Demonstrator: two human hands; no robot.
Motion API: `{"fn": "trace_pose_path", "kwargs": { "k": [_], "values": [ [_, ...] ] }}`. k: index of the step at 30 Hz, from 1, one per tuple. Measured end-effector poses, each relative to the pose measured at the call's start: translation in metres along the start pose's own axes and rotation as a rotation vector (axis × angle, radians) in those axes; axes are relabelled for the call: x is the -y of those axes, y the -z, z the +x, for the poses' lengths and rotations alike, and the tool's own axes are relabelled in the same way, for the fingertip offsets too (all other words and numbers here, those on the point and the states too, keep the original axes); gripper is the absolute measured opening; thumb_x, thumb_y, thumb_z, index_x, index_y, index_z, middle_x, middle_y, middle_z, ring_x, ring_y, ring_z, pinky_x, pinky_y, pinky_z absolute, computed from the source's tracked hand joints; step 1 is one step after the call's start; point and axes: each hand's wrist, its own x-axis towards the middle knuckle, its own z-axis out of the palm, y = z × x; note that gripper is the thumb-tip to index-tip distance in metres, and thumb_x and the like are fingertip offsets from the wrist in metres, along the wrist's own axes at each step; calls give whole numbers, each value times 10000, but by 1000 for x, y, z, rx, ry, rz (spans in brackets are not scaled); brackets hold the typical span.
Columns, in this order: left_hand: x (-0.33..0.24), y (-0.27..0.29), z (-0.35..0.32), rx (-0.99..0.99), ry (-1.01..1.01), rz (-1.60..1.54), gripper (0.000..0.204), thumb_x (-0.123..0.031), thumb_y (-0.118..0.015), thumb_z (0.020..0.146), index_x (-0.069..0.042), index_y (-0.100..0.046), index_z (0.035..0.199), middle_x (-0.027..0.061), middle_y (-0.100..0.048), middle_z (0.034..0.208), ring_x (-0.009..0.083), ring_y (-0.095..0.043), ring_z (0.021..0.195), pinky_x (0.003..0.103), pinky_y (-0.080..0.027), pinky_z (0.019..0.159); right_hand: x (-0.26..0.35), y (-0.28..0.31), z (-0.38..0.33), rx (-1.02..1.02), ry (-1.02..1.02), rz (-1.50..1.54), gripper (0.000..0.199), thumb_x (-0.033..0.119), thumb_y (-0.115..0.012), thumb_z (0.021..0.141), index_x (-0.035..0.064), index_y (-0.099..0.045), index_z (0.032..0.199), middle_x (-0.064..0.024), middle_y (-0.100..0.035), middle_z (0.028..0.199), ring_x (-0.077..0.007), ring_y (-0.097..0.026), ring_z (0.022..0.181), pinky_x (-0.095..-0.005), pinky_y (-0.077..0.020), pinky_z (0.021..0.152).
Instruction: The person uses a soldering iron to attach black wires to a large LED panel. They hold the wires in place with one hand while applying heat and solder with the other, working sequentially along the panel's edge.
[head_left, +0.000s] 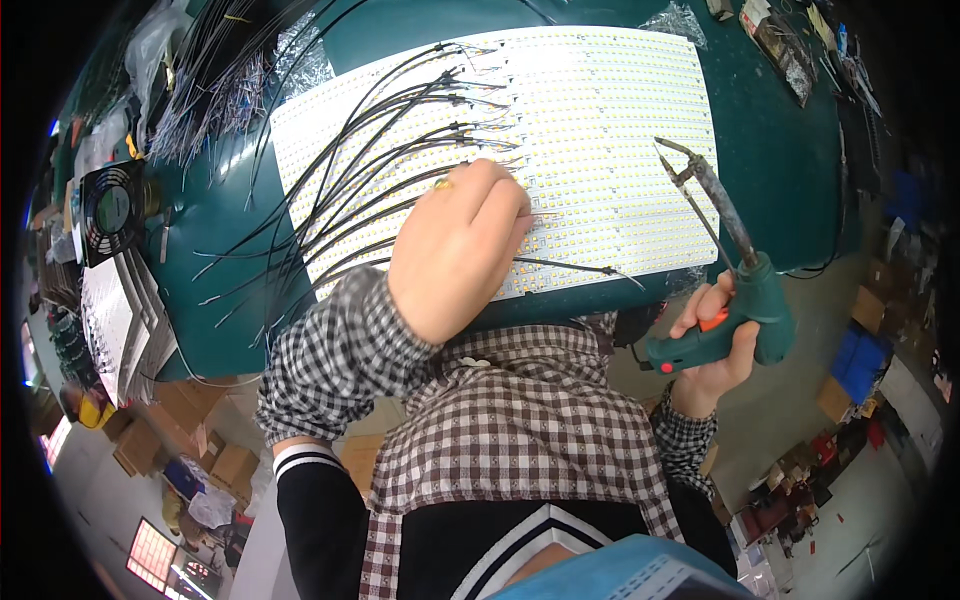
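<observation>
A white LED strip-board panel point(620, 110) lies on the green table, covered with rows of small yellowish LEDs. Black cables point(375, 105) with thin wire ends line its middle, their long tails trailing left. My left hand point(455, 250) is closed over the panel, fingertips pinched at a black cable whose thin end pokes out beside them; the grip itself is mostly hidden under the hand. Near the front edge, a separate black cable point(565, 264) lies to the right of that hand. My right hand point(725, 365) grips a green soldering gun point(775, 320), its long tip raised over the panel's right side.
A bundle of loose wires point(215, 110) covers the back left of the green table point(790, 150). A black fan point(112, 210) and stacked white panels point(125, 310) sit at the left edge. Tools and scraps point(780, 50) lie back right. Cardboard boxes point(185, 410) stand on the floor.
</observation>
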Motion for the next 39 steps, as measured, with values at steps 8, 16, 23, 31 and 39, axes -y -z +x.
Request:
{"fn": "trace_pose_path", "kwargs": {
  "k": [8,16,23,31,39],
  "values": [
    [5,1,-9,49,204,-38,113,-18,-711,905,-22,-636,990,117,-636,897,281,-667,707,357,-535,628,-3,-8,-8,-14,-57,-16,702,498,-580,1043,-106,-467,1383,-110,-604,963,-207,-602,851,-310,-620,634],
    [11,-7,-9,-24,219,-170,136,7,-713,818,-46,-612,890,110,-592,848,313,-638,712,405,-510,599,-4,-12,-28,-88,-97,-108,711,440,-646,998,-134,-507,1395,-184,-675,1098,-279,-719,962,-343,-658,731],
    [11,-4,-9,15,259,-191,85,-10,-719,863,-37,-650,903,58,-602,858,160,-603,661,283,-500,588,6,-30,-38,-29,-204,-281,667,448,-719,965,-108,-581,1308,-182,-678,1133,-266,-719,971,-378,-639,797],
    [12,-5,-9,10,239,-187,89,-15,-719,851,-47,-647,891,53,-596,851,162,-588,638,291,-487,569,7,-30,-50,39,-305,-432,685,462,-692,967,-110,-560,1320,-158,-664,1070,-252,-698,934,-405,-573,868],
    [11,-5,-8,-8,224,-188,144,12,-724,801,-44,-605,862,115,-580,833,327,-629,692,410,-507,598,2,-32,-46,-13,-262,-445,520,265,-892,839,-75,-670,1163,-126,-753,944,-201,-731,848,-332,-613,787]
  ]
}}
